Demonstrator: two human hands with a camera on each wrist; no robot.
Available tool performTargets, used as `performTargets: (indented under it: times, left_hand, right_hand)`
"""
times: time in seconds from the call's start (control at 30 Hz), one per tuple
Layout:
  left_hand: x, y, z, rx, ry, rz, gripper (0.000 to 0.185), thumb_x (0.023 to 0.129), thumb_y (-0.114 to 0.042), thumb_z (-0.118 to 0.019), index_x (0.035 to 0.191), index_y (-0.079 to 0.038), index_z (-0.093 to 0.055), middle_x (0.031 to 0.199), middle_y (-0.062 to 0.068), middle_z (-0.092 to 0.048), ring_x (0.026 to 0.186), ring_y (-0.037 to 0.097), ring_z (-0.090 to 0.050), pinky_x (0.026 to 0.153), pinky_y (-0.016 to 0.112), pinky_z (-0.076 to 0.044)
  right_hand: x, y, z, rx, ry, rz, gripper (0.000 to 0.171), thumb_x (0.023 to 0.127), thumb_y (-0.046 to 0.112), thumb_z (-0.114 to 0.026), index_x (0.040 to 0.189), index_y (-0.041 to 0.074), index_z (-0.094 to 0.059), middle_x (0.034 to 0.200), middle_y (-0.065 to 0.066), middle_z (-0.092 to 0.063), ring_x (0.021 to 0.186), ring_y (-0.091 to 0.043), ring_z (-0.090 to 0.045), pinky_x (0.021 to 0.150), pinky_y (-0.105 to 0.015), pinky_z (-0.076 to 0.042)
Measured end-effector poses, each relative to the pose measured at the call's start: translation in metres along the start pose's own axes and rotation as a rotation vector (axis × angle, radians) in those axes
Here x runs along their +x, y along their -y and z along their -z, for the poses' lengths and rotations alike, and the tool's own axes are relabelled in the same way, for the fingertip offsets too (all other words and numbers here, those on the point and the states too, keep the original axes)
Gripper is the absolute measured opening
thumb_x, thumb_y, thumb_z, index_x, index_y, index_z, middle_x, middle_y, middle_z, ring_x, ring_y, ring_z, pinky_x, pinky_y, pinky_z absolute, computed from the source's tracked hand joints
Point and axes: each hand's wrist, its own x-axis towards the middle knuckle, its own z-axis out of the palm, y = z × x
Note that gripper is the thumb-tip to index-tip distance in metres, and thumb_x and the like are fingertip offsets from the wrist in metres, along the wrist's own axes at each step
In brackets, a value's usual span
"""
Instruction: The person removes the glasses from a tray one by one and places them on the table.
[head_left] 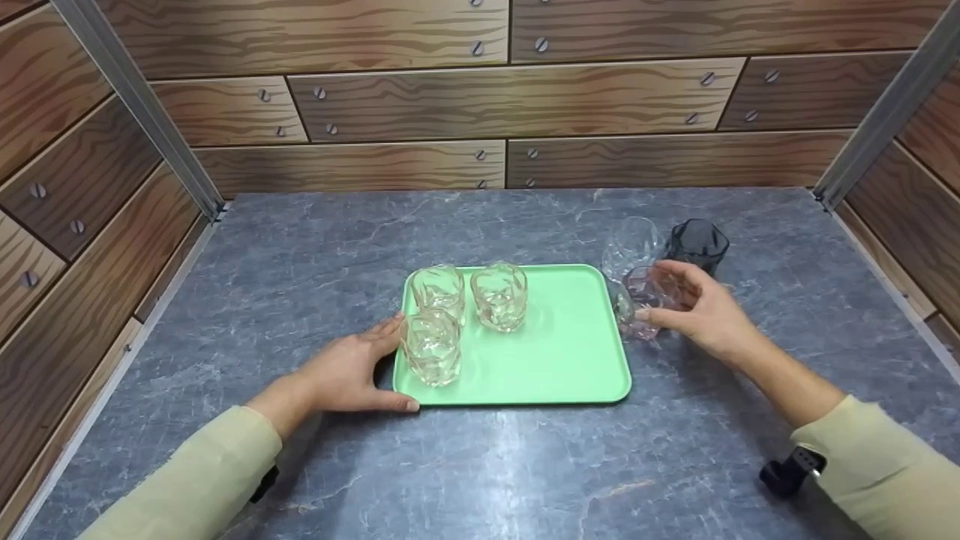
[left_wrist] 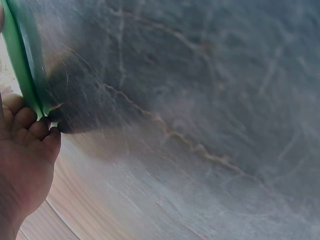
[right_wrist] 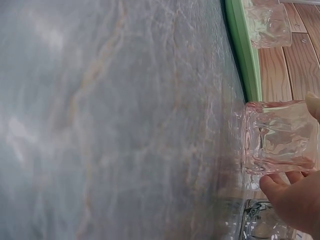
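Note:
My left hand (head_left: 345, 373) grips the left side of a light green tray (head_left: 555, 352), thumb along its front corner and fingers at the left rim; in the left wrist view the fingers bend against the tray's edge (left_wrist: 22, 65). On the tray stand three clear faceted glasses: a front one (head_left: 433, 349), one behind it (head_left: 439, 289) and one to their right (head_left: 500, 296). Beyond the tray's right edge my right hand (head_left: 709, 319) holds a pinkish glass (right_wrist: 282, 137) between thumb and fingers, its base close to the tabletop.
Behind the pinkish glass stand another clear glass (head_left: 631, 247) and a dark grey glass (head_left: 697, 244). The marbled grey tabletop (head_left: 480, 465) is bounded by wood-patterned panels (head_left: 480, 101) at the back and both sides, with metal posts at the rear corners.

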Motion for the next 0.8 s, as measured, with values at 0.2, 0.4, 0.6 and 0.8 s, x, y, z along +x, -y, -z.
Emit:
performTargets:
  times: [0.2, 0.4, 0.6, 0.8]
  left_hand:
    - [0.000, 0.000, 0.000, 0.001, 0.005, 0.004, 0.125, 0.079, -0.082, -0.074, 0.165, -0.001, -0.031, 0.171, 0.019, -0.025, 0.157, 0.038, -0.028, 0.125, 0.054, -0.030]
    - [0.000, 0.000, 0.000, 0.002, 0.008, 0.011, 0.126, 0.078, -0.082, -0.074, 0.166, -0.002, -0.031, 0.172, 0.018, -0.024, 0.157, 0.038, -0.027, 0.125, 0.055, -0.029]
    - [0.000, 0.000, 0.001, 0.002, 0.016, 0.021, 0.126, 0.078, -0.083, -0.074, 0.166, -0.002, -0.031, 0.172, 0.017, -0.023, 0.157, 0.039, -0.027, 0.125, 0.055, -0.028]
    - [0.000, 0.000, 0.001, 0.005, 0.020, 0.020, 0.127, 0.078, -0.084, -0.072, 0.166, -0.003, -0.029, 0.172, 0.017, -0.022, 0.157, 0.039, -0.027, 0.125, 0.056, -0.028]
  right_hand:
    - [-0.003, 0.009, 0.004, 0.006, -0.018, 0.019, 0.094, 0.092, 0.013, -0.085, 0.163, -0.006, -0.027, 0.165, -0.028, -0.036, 0.154, -0.044, -0.032, 0.126, -0.051, -0.028]
    - [-0.005, 0.028, 0.009, 0.015, -0.107, 0.099, 0.087, 0.091, 0.007, -0.084, 0.159, -0.009, -0.032, 0.159, -0.029, -0.043, 0.148, -0.045, -0.041, 0.119, -0.025, -0.038]
    - [-0.005, 0.055, 0.005, -0.001, -0.189, 0.191, 0.082, 0.090, 0.004, -0.086, 0.157, -0.006, -0.041, 0.156, -0.021, -0.049, 0.146, -0.035, -0.045, 0.117, -0.022, -0.040]
    - [-0.001, 0.083, -0.015, 0.044, -0.184, 0.265, 0.080, 0.087, 0.000, -0.087, 0.155, -0.004, -0.045, 0.153, -0.015, -0.054, 0.144, -0.030, -0.049, 0.118, -0.025, -0.039]
